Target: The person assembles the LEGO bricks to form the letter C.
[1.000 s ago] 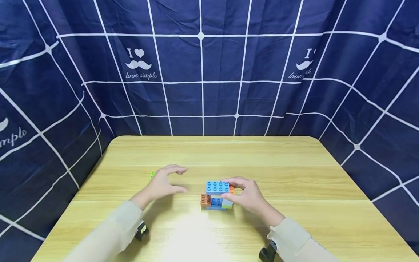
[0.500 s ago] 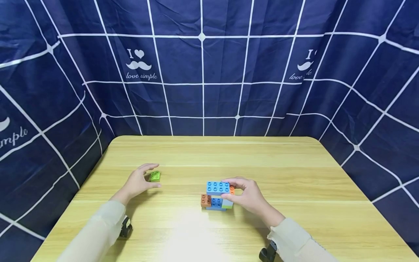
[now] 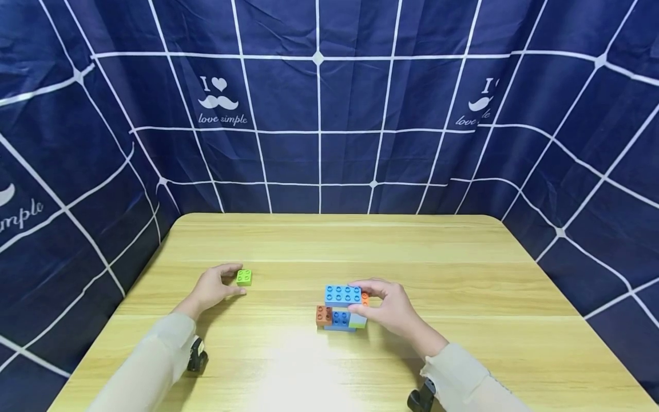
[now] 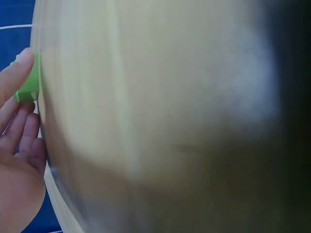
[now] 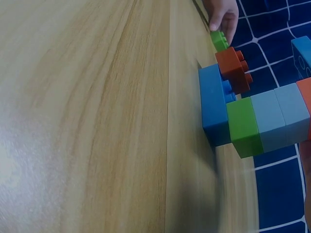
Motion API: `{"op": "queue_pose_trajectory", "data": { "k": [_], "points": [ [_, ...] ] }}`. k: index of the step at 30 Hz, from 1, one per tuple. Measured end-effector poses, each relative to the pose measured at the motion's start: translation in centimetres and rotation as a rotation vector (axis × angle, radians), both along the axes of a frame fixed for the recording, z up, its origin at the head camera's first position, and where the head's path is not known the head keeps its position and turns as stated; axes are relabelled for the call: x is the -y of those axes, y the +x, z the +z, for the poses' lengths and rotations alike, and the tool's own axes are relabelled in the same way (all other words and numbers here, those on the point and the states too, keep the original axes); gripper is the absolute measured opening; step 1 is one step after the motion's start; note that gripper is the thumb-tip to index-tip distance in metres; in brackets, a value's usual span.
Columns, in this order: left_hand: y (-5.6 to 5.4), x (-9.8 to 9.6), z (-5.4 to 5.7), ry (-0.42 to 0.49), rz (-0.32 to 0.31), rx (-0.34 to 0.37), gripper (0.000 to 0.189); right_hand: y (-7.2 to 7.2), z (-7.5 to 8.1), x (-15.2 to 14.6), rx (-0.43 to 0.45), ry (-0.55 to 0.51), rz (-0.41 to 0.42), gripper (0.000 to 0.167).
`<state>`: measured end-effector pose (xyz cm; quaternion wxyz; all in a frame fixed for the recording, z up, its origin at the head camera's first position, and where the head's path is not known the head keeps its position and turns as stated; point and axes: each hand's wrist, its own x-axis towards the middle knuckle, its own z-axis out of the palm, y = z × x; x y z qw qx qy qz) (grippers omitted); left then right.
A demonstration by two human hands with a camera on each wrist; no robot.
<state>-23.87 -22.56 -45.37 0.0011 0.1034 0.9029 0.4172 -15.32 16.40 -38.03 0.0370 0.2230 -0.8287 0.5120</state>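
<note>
A light-green 2x2 toy brick (image 3: 244,278) lies on the table at left. My left hand (image 3: 212,288) is beside it, thumb and fingers spread on its near and far sides; in the left wrist view the thumb overlaps the green brick (image 4: 30,83). My right hand (image 3: 392,309) grips the right end of a blue eight-stud brick (image 3: 342,294) at the top of a stack. In the right wrist view, the stack has a blue base brick (image 5: 214,104), a brown brick (image 5: 233,69), a green brick (image 5: 244,127), light-blue bricks (image 5: 268,118) and an orange brick (image 5: 305,92).
The wooden table (image 3: 443,252) has a dark blue curtain (image 3: 283,114) with white grid lines around its back and sides. Dark wrist-camera mounts (image 3: 197,356) hang beneath both sleeves.
My left hand has moved left from near the stack to the loose green brick, bringing that brick into fuller view. My right hand and the stack stay in place.
</note>
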Motion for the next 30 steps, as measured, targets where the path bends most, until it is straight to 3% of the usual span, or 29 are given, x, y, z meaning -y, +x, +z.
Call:
{"op": "queue_pose_trajectory", "data": {
  "k": [16, 25, 30],
  "points": [
    [-0.7, -0.5, 0.1, -0.011, 0.041, 0.003, 0.039, -0.3, 0.0, 0.2, 0.024, -0.002, -0.009, 0.036],
    [0.2, -2.3, 0.8, 0.121, 0.04, -0.062, 0.04, -0.2, 0.0, 0.1, 0.035, 0.002, -0.003, 0.037],
    [1.3, -4.8, 1.2, 0.185, -0.022, -0.073, 0.039, -0.1, 0.0, 0.0, 0.035, 0.001, 0.0, 0.038]
  ]
}}
